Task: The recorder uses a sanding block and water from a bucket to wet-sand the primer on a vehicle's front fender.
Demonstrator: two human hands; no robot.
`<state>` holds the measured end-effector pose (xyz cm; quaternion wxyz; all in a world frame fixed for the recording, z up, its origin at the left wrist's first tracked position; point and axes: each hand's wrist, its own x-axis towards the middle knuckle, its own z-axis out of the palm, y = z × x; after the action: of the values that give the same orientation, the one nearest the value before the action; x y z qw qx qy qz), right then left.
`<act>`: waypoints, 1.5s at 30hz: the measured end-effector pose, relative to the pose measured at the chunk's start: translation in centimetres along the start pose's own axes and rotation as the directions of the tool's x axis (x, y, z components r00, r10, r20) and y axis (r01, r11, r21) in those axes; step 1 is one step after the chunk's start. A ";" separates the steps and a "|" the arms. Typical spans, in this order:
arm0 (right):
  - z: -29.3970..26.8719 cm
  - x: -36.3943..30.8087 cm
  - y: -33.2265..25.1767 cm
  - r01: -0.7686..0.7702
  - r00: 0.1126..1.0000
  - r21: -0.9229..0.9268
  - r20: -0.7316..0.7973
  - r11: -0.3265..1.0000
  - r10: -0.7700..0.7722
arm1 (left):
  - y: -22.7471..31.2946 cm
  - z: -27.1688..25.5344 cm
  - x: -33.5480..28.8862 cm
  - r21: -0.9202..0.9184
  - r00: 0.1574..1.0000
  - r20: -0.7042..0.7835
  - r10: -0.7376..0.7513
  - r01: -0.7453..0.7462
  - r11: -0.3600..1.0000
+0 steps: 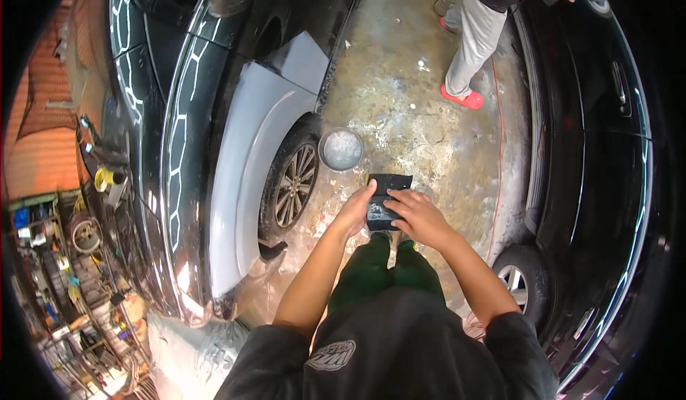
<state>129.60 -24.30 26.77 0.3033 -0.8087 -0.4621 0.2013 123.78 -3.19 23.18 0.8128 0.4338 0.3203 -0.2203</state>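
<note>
A black sheet that looks like sandpaper (388, 183) is held out flat in front of my waist, with pale smears on its lower part. My left hand (354, 210) grips its left edge, thumb on top. On the right side, the fingers of my right hand (420, 218) press over the sheet; what lies under them is hidden. Just beyond, on the floor beside the wheel (294, 185), stands a round metal basin (341, 150) with cloudy whitish liquid. To my left, a black car's rear fender panel (232, 164) is coated in matte grey around the wheel arch.
Another black car (607, 157) stands along my right. Ahead, a person in grey trousers (477, 35) and red shoes is beside it. A red cord (500, 150) runs along the stained concrete floor (400, 57). Cluttered shelves (78, 300) fill the lower left, near plastic sheeting (189, 357).
</note>
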 end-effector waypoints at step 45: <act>6.3 6.1 -9.0 -0.082 0.893 0.027 -0.442 0.996 0.085 | 2.5 -4.3 -9.4 0.964 0.884 -0.185 0.429 0.079 0.253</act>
<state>123.17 -13.55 28.00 0.3946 -0.8511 -0.3452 0.0266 117.35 2.53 29.50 0.3173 0.9021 0.2342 -0.1753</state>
